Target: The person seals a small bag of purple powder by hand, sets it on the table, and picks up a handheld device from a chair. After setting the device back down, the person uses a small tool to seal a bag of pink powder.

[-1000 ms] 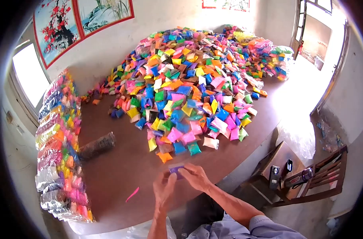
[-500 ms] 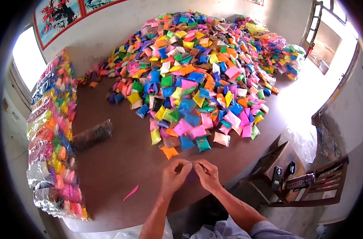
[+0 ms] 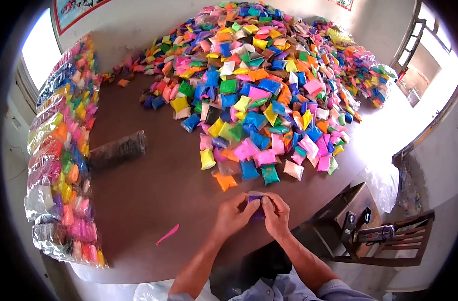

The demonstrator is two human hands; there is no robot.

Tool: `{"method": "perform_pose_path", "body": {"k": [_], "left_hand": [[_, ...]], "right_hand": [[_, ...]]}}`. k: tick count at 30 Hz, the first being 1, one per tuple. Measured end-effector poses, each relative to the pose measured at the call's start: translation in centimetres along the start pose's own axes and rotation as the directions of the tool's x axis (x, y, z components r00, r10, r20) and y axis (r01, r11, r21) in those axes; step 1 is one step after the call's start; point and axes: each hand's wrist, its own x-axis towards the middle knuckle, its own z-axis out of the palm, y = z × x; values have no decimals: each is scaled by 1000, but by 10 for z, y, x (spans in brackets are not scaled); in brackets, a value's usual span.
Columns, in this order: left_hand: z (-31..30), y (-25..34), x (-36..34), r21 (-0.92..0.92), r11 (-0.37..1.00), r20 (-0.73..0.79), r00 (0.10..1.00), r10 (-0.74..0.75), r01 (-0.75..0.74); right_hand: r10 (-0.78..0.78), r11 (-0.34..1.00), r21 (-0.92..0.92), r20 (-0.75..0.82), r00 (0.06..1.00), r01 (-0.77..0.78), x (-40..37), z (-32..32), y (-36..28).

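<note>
Fingers [image 3: 248, 207] of left hand [image 3: 233, 216] and right hand [image 3: 277, 216] pinch closed on purple packet [image 3: 254, 200].

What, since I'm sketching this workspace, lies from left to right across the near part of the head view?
Bagged packet stacks → dark roll → pink stick → left hand → purple packet → right hand → wooden chair. The big heap spans too widely to place.

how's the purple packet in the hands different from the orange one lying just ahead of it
The small purple plastic packet is pinched between left hand and right hand, mostly hidden; the small orange plastic packet lies untouched on the brown table, fully visible. Both are small filled pouches.
</note>
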Motion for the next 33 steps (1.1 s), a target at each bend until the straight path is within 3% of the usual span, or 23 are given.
{"method": "perform_pose_path", "body": {"k": [3, 5, 10, 12, 14, 16, 19, 21, 28, 33], "left_hand": [[-1, -4, 1, 116, 990, -45, 995, 90, -84], [-4, 1, 0, 105, 991, -57, 995, 86, -79], [-1, 6, 0, 74, 997, -48, 999, 6, -3], [3, 6, 1, -9, 998, -39, 997, 62, -63], [2, -4, 1, 61, 996, 0, 998, 62, -62], [1, -10, 0, 133, 989, 38, 997, 61, -66], [2, -6, -1, 116, 991, 19, 997, 69, -71], [-1, -1, -2, 96, 995, 16, 1000, -21, 19], [4, -2, 1, 0, 1000, 62, 998, -21, 21], [0, -10, 4, 132, 991, 101, 994, -48, 34]], "right_hand": [[-42, 996, -84, -54, 998, 37, 0, 3, 1], [-56, 988, -145, 30, 998, 60, 0, 3, 6], [-21, 990, -143, -5, 1000, 20, -2, 3, 6], [-44, 988, -148, -25, 999, 40, -2, 2, 6], [51, 995, -87, -66, 997, -57, -3, 4, -2], [26, 994, -107, -69, 997, -33, -2, 4, 2], [16, 996, -88, -62, 998, -22, -1, 6, -2], [33, 998, -47, -51, 998, -35, -2, 6, -3], [58, 998, 5, -25, 998, -58, -2, 1, 8], [33, 999, -34, -34, 999, -34, -2, 2, 5]]}}
